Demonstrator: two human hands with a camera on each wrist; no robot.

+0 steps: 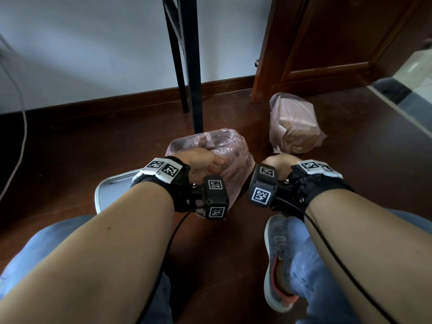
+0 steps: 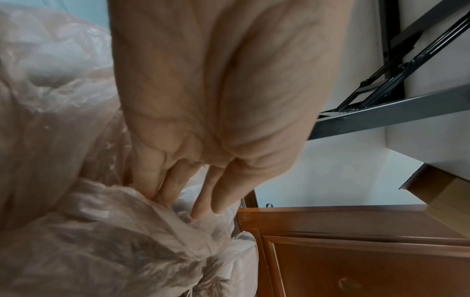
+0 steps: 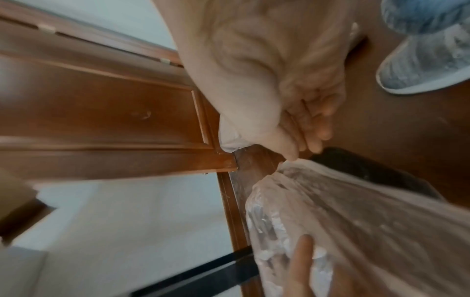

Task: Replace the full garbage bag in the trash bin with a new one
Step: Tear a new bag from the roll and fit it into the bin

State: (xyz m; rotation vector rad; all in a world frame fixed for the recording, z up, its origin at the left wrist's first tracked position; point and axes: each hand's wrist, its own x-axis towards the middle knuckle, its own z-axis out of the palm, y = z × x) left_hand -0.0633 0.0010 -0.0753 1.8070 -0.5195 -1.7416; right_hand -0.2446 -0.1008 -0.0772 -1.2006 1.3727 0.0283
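Observation:
A trash bin stands on the dark wood floor with a thin pinkish new bag draped loosely over it. My left hand rests on top of the bag, and in the left wrist view its straight fingertips push into the crumpled plastic. My right hand is at the bin's right side. In the right wrist view its curled fingers and thumb pinch the bag's edge, stretching it over the dark bin wall. The tied full bag lies on the floor behind.
Black table legs rise just behind the bin. A brown wooden door stands at the back right. A cable trails at the left. A grey rounded piece lies left of the bin. My grey shoe is near.

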